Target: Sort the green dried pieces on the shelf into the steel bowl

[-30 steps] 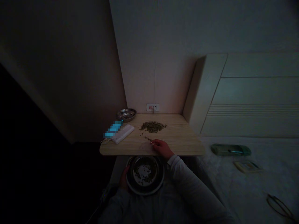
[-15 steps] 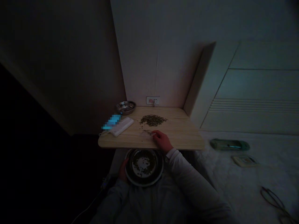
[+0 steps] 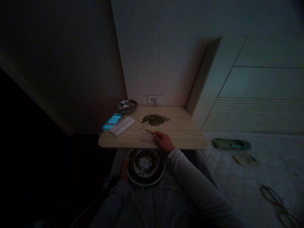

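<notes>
My right hand [image 3: 164, 142] is on the wooden tabletop near its front edge, fingers pinched on a thin, see-through sheet [image 3: 147, 137] that looks like plastic. A few grains lie along that sheet's far edge. Beyond it is a loose pile of small dark green grains [image 3: 155, 119], perhaps mung beans. Below the table's front edge, my left hand [image 3: 124, 171] grips the left side of a round metal basin [image 3: 145, 182] in my lap. More of the green grains [image 3: 148, 172] are scattered over its pale bottom. My left fingers are partly hidden beneath the basin.
The small wooden table [image 3: 185, 136] stands against the wall. A steel bowl [image 3: 126, 107], a white power bank [image 3: 123, 126] and a blurred-out lit screen [image 3: 112, 121] are on its left. A green case [image 3: 231, 144], a small packet [image 3: 246, 160] and glasses [image 3: 272, 194] lie on the bed.
My right hand has shifted slightly, and the clear sheet now lies flatter and nearer the table's front edge. The whole view has moved a little. My left hand still grips the basin.
</notes>
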### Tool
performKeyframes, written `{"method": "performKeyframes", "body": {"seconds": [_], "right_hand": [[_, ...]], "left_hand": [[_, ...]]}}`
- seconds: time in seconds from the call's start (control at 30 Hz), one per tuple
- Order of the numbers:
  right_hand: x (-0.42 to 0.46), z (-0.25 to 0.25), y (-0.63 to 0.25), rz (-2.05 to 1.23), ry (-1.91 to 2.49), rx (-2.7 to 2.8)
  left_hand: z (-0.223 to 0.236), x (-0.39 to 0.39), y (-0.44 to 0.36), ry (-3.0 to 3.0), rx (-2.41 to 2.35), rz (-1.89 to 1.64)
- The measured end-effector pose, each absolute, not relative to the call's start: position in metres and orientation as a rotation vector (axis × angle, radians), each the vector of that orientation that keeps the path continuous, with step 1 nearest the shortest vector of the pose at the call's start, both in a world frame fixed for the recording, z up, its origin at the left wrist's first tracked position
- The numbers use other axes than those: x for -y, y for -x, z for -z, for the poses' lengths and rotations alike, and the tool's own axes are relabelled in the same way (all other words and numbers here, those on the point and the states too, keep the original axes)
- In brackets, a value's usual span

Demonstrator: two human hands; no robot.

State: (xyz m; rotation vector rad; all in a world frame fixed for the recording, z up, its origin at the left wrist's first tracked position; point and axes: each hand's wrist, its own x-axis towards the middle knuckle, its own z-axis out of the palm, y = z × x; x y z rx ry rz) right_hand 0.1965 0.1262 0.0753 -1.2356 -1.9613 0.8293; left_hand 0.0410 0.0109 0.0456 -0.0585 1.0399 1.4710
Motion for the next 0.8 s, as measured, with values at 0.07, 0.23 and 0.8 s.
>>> {"method": "performKeyframes", "body": {"seconds": [0.07,0.23,0.8], "right_hand": [[-0.126,-0.075,-0.197,-0.848,1.227,1.958],[-0.125,-0.078,-0.197,-0.888,1.219,1.951],[-0.121,-0.08,-0.197,-1.018,1.145,1.954]], "left_hand": [[-0.046,-0.011,-0.041,0.051,-1.067,-1.462],[-0.043,-0.013,-0.04,0.046,-1.096,-1.445],[-0.032,-0.016,-0.037,0.034,-1.059,-1.441]]}}
